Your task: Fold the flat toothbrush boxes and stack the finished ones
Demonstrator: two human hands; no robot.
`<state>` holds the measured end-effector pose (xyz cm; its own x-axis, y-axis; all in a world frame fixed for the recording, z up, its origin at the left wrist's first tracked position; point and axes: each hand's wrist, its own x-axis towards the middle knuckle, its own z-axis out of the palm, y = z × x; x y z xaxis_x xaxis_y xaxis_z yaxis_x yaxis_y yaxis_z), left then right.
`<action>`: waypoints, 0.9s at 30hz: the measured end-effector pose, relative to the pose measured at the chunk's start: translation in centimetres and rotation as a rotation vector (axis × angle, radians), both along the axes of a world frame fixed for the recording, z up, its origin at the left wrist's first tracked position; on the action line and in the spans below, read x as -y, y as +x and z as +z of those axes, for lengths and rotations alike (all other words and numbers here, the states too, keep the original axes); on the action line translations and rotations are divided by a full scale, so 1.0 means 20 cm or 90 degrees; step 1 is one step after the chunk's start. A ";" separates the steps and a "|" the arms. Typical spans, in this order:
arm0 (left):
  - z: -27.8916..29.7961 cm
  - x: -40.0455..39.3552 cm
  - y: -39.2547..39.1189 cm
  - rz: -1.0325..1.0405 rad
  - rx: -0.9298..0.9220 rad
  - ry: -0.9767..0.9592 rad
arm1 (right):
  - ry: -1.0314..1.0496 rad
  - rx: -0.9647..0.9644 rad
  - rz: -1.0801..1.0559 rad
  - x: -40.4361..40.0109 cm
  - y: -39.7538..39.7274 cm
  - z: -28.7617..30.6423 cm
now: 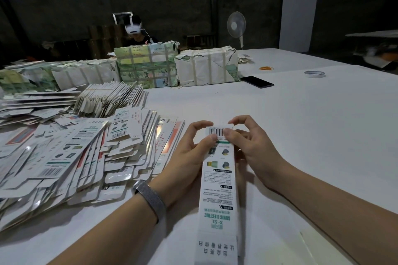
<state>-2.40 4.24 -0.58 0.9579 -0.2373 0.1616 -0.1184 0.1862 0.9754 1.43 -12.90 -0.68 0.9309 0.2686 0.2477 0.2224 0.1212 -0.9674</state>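
Toothbrush box (218,183) is a long narrow white carton, held lengthwise pointing away from the person, over the table's (312,125) near-centre. Barcode at the far end, green stripe under it, little product pics, then blocks of small text, and "SONIC ELECTRIC X-SL" in green w/ big characters at the near end, all upside down from this angle. Looks already popped into a tube, tho can't tell if the near end is closed.

Left hand (189,153) is curled round the box's left side up by the far end, thumb on the printed face just under the barcode. Right hand (245,146) pinches the far-end flap w/ thumb + forefinger, other fingers tucked beside the box. Grey mesh wristband (150,198) on the left wrist.

Left of the hands, touching nothing, a big sloppy pile of flat boxes (71,153) spreads to the left edge, w/ a fanned bundle (109,99) behind it. Wrapped strapped packs (206,66) sit across the back. Right half of the table is mostly bare white: only a phone (257,81), tape roll (314,74) and some rubber bands (266,68), all well away from the hands. Another person w/ a headset (134,28) sits behind the packs.
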 end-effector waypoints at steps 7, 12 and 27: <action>-0.01 0.00 0.01 0.014 0.020 0.029 | 0.003 -0.006 0.009 0.01 -0.01 0.02; -0.01 0.00 0.00 0.009 0.015 0.024 | -0.013 -0.015 0.007 0.02 0.00 0.02; 0.02 0.02 -0.01 0.004 0.006 0.073 | 0.037 -0.088 0.000 0.03 0.00 0.05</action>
<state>-2.51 3.91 -0.11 0.9581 -0.2485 0.1425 -0.1283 0.0727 0.9891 1.50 -13.43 0.39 0.9573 0.2570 0.1323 0.0879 0.1772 -0.9802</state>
